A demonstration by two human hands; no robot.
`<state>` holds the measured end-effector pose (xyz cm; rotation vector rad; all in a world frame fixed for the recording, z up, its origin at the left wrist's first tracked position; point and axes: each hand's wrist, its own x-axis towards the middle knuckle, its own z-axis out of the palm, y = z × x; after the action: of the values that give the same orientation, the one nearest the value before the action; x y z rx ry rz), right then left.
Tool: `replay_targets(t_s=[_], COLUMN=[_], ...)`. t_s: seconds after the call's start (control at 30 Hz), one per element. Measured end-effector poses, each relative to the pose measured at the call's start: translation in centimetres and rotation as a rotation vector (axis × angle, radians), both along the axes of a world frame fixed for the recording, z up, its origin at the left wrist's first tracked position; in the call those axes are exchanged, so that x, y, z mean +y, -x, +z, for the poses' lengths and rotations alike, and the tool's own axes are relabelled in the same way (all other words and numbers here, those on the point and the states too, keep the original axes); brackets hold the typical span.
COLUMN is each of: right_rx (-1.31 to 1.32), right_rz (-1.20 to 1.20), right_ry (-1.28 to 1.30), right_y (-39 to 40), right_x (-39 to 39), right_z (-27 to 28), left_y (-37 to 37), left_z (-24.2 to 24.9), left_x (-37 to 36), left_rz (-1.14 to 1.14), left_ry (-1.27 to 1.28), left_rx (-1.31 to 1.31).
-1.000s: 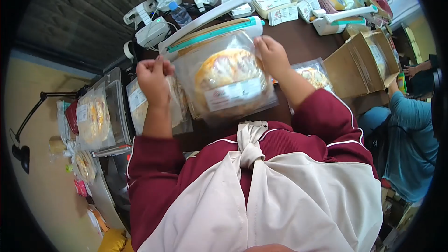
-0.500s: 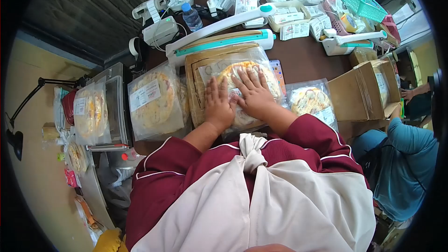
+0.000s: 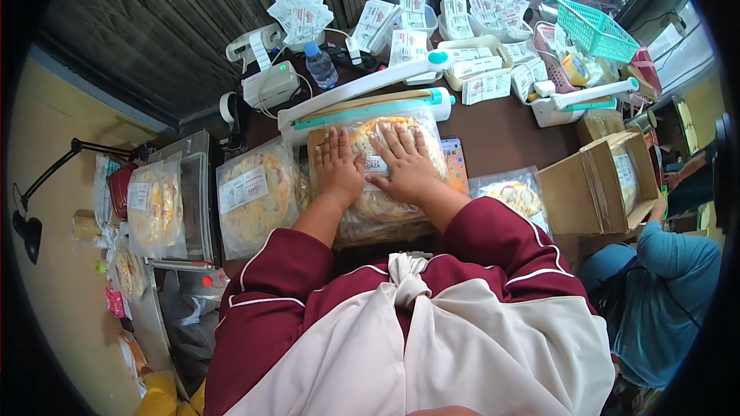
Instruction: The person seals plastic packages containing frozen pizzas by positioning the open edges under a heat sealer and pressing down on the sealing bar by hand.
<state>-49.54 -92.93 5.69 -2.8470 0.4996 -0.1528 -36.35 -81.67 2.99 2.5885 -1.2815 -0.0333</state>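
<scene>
A bagged pizza point(image 3: 378, 204) lies on a piece of cardboard point(image 3: 317, 139) in front of me, its label point(image 3: 375, 163) showing between my hands. My left hand point(image 3: 340, 169) rests flat on the bag's left part, and my right hand point(image 3: 406, 166) lies spread over its middle and right. Just beyond the bag is a long white-and-teal sealer point(image 3: 385, 108) with its arm point(image 3: 362, 88) raised. More bagged pizzas lie to the left point(image 3: 254, 200) and to the right point(image 3: 515, 194).
A phone point(image 3: 455, 160) lies beside the cardboard. An open cardboard box point(image 3: 586, 189) stands at the right, near a person in teal point(image 3: 663, 300). Label trays point(image 3: 478, 65), a water bottle point(image 3: 321, 65) and a smaller sealer point(image 3: 574, 108) line the back.
My hands have shifted slightly toward the far left of the bag, and the bag lies farther back, over the sealer's near edge. The camera view has tilted up a little.
</scene>
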Motion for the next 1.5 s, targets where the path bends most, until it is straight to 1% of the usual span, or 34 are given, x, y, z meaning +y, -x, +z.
replay_targets(t_s=[0.07,0.17,0.27,0.3,0.4,0.5,0.6,0.63,0.73,0.77,0.87,0.9,0.93,0.97,1.0,1.03,1.07,1.13,1.2,1.3,1.4,1.5], right_rx=[-0.011,-0.029,-0.001,-0.025,0.011,0.029,0.073,0.08,0.086,0.086,0.076,-0.002,-0.167,-0.303,-0.477,-0.558,-0.54,-0.384,-0.255,-0.328,-0.351,-0.353], right_rz=[-0.015,-0.012,0.0,-0.002,-0.001,-0.016,-0.009,-0.002,0.004,0.0,0.01,0.014,-0.01,-0.087,-0.158,-0.239,-0.215,-0.339,-0.376,-0.343,-0.407,-0.423], right_ry=[-0.004,0.015,0.03,0.021,0.007,0.015,0.004,0.005,-0.012,0.011,-0.033,-0.115,-0.148,-0.17,-0.022,0.089,0.167,0.283,0.269,0.116,-0.061,-0.069], right_y=[-0.7,-1.8,-2.6,-2.9,-3.5,-3.8,-4.2,-4.3,-4.5,-4.5,-4.5,-4.7,-5.0,-5.8,-6.2,-6.7,-6.4,-6.3,-6.2,-5.9,-5.9,-5.9], right_x=[0.1,-0.5,-0.9,-0.9,-1.1,-1.2,-1.6,-1.8,-2.0,-2.0,-2.5,-3.3,-4.5,-6.2,-7.9,-10.2,-12.3,-15.1,-16.3,-17.1,-17.1,-17.1], right_z=[-0.2,-0.5,-0.1,-0.5,0.1,0.5,0.8,0.9,0.9,0.7,1.1,1.7,2.0,1.5,0.7,0.1,0.3,-0.3,-1.8,-3.2,-2.7,-2.8], left_y=[-0.9,-2.5,-3.9,-5.1,-7.8,-9.3,-10.2,-10.2,-10.2,-10.6,-10.8,-11.3,-11.2,-11.0,-10.7,-10.8,-10.9,-11.1,-11.0,-11.0,-10.2,-10.4], left_z=[-0.3,0.4,5.2,5.5,6.8,6.1,4.9,4.5,2.8,2.3,2.1,1.9,2.3,2.7,3.1,3.3,3.1,2.5,2.3,2.5,4.5,4.4], left_x=[-0.3,-1.5,-4.3,-5.9,-9.3,-11.4,-12.0,-12.2,-12.9,-13.2,-13.3,-13.3,-13.4,-13.5,-13.4,-13.5,-13.5,-13.7,-13.7,-13.9,-13.5,-13.7], left_rz=[-0.009,0.024,-0.01,-0.022,0.063,0.01,-0.133,-0.138,-0.143,-0.145,-0.105,-0.126,-0.126,-0.128,-0.131,-0.187,-0.154,-0.087,-0.048,-0.038,-0.182,-0.181], left_ry=[0.053,0.232,0.465,0.616,0.351,0.238,0.107,0.005,-0.112,-0.189,-0.208,-0.198,-0.216,-0.237,-0.263,-0.353,-0.324,-0.262,-0.241,-0.263,-0.314,-0.341], left_rx=[-0.047,-0.183,-0.239,-0.31,-0.124,-0.135,-0.067,-0.017,0.027,0.021,0.023,0.071,0.078,0.086,0.099,0.065,0.102,0.17,0.205,0.229,0.172,0.191])
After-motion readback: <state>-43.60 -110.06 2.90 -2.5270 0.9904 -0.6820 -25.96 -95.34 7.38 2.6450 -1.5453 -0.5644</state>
